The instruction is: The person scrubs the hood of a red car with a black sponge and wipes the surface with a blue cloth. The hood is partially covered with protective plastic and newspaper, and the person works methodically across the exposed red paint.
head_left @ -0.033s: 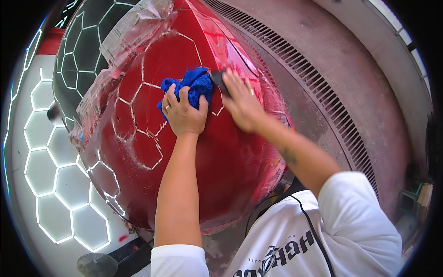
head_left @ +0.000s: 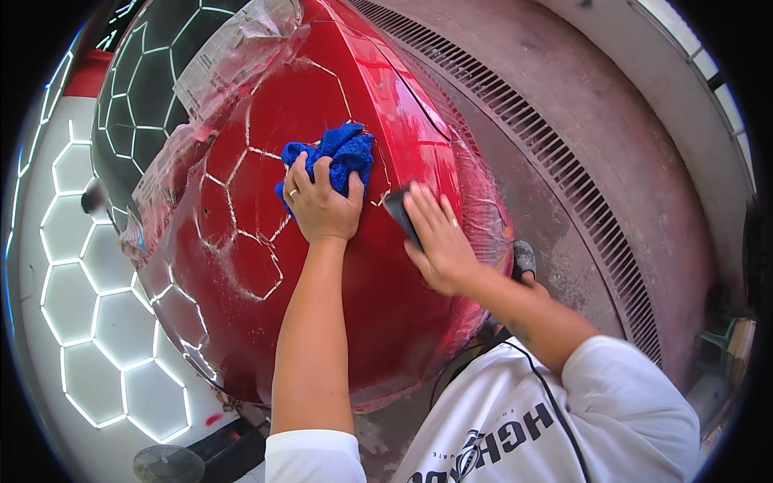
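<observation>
A glossy red car panel point(head_left: 386, 306) fills the middle of the view, with white hexagonal light lines reflected in it. My left hand point(head_left: 326, 205) presses a crumpled blue microfibre cloth point(head_left: 350, 157) onto the panel, fingers curled over its near edge. To its right, my right hand point(head_left: 439, 245) holds a flat dark sanding block point(head_left: 400, 216) against the red paint, near the bright ridge. The underside of the block is hidden. Pale dusty smears show on the panel's left part.
Printed masking paper point(head_left: 221, 68) and clear film point(head_left: 487, 205) line the panel's edges. A dark glossy surface point(head_left: 149, 72) stands at the upper left. Hexagonal lights point(head_left: 97, 322) show at the left. A floor grate point(head_left: 555, 161) curves along the right.
My right hand has slid the block toward me, down the panel and slightly right, away from the cloth. The left hand stays on the cloth in nearly the same place.
</observation>
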Demonstrator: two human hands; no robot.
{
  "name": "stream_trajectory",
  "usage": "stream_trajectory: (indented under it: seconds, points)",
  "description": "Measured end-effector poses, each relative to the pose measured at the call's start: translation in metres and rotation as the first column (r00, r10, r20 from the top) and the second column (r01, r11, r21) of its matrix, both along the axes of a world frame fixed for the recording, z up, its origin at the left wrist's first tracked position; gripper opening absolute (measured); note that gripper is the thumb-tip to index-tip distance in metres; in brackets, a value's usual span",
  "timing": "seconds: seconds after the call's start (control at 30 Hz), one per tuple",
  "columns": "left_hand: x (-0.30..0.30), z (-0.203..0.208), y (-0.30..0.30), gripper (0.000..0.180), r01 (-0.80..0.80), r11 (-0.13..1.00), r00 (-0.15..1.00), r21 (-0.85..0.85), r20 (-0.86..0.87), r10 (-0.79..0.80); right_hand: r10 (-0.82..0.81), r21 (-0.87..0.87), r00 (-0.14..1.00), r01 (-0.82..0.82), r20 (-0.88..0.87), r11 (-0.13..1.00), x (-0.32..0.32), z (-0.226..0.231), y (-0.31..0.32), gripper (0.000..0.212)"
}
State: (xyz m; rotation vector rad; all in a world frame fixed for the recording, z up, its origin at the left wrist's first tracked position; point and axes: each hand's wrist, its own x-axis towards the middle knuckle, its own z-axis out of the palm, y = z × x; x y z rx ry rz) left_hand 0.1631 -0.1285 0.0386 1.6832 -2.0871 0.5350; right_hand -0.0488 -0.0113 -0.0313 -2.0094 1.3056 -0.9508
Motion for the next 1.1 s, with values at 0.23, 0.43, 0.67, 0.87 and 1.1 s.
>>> stream_trajectory:
  seconds: [0.23, 0.43, 0.67, 0.87, 1.1]
  points:
    - [-0.026, -0.002, -0.017, 0.051, 0.061, 0.998, 0.998, -0.009, -0.022, -0.061, -0.194, -0.102, 0.98, 0.198, 0.044, 0.975, -0.021, 0.021, -0.169, 0.076]
    - [-0.004, -0.001, -0.008, 0.05, 0.029, 1.0, 1.0, -0.008, -0.007, -0.029, -0.1, -0.067, 0.995, 0.102, 0.024, 0.993, 0.002, 0.01, -0.06, 0.079]
    - [-0.017, -0.002, -0.013, 0.044, 0.085, 0.996, 0.996, -0.005, -0.023, -0.085, -0.181, -0.098, 0.983, 0.181, 0.011, 0.979, -0.011, 0.011, -0.106, 0.079]
    - [-0.004, -0.008, -0.01, 0.044, 0.083, 0.996, 0.996, -0.025, -0.027, -0.084, -0.139, -0.145, 0.987, 0.126, -0.082, 0.981, -0.027, -0.003, -0.096, 0.076]
    - [-0.009, 0.0, -0.009, 0.044, 0.063, 0.997, 0.998, -0.034, -0.022, -0.064, -0.117, -0.135, 0.975, 0.093, -0.187, 0.986, -0.034, 0.0, -0.051, 0.079]
